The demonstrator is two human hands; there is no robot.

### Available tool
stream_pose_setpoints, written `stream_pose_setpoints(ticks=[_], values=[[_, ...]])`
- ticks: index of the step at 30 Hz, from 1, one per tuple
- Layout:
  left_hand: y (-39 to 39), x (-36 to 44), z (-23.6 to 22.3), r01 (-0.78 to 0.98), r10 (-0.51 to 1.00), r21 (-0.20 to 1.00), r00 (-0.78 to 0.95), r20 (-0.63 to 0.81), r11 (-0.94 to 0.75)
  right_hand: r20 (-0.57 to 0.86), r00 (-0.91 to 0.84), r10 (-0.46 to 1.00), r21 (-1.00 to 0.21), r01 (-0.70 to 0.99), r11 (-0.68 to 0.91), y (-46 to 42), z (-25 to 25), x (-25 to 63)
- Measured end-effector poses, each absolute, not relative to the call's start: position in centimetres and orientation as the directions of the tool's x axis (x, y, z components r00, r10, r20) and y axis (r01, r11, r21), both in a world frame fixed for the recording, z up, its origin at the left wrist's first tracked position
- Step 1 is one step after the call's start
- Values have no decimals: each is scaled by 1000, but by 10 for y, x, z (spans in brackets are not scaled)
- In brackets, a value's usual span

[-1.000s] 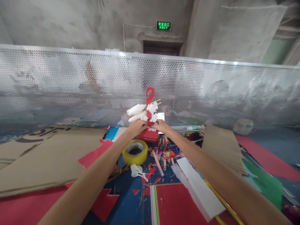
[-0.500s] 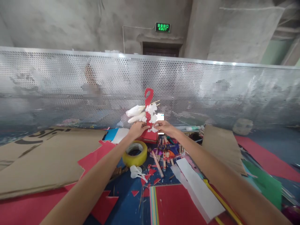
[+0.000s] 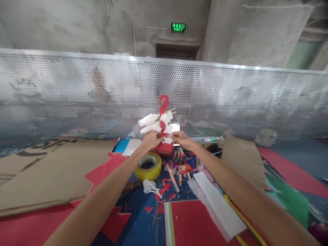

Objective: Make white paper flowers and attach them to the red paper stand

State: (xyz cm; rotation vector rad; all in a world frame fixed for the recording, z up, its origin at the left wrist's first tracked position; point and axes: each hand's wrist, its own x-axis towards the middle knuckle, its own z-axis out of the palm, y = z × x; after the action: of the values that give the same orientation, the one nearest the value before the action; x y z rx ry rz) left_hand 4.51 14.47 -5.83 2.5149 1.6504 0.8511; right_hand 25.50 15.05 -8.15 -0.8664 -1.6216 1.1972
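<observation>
A red paper strip with a looped top [image 3: 162, 108] stands upright ahead of me, above a red base [image 3: 164, 148]. White ruffled paper flowers [image 3: 167, 117] sit along it. Two white petal-like pieces [image 3: 148, 120] stick out to the left, and thin sticks poke out at the right. My left hand [image 3: 153, 139] is closed at the strip's lower left, its fingertips pinching near the bottom. Opposite it, my right hand [image 3: 181, 138] pinches the lowest white paper flower [image 3: 167, 140]. Fingers partly cover what each hand grips.
Yellow tape roll [image 3: 148, 167] lies below my left hand, beside white plastic spoons [image 3: 151, 188]. Firecracker-like sticks and a blue glue gun [image 3: 188, 160] lie near my right forearm. Cardboard [image 3: 51, 171] covers the left; red paper [image 3: 194, 222] lies in front. Perforated metal panel [image 3: 123, 85] stands behind.
Both hands stay at the lower part of the red strip with hardly any movement. The whole view has shifted very slightly.
</observation>
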Motion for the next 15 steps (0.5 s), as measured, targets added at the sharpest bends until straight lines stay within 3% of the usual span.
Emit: stream_pose_setpoints(ticks=[15], values=[[144,44,-60,812,837,326,321,443,-484,184,-201,962,-981,20,192,142,-71,245]])
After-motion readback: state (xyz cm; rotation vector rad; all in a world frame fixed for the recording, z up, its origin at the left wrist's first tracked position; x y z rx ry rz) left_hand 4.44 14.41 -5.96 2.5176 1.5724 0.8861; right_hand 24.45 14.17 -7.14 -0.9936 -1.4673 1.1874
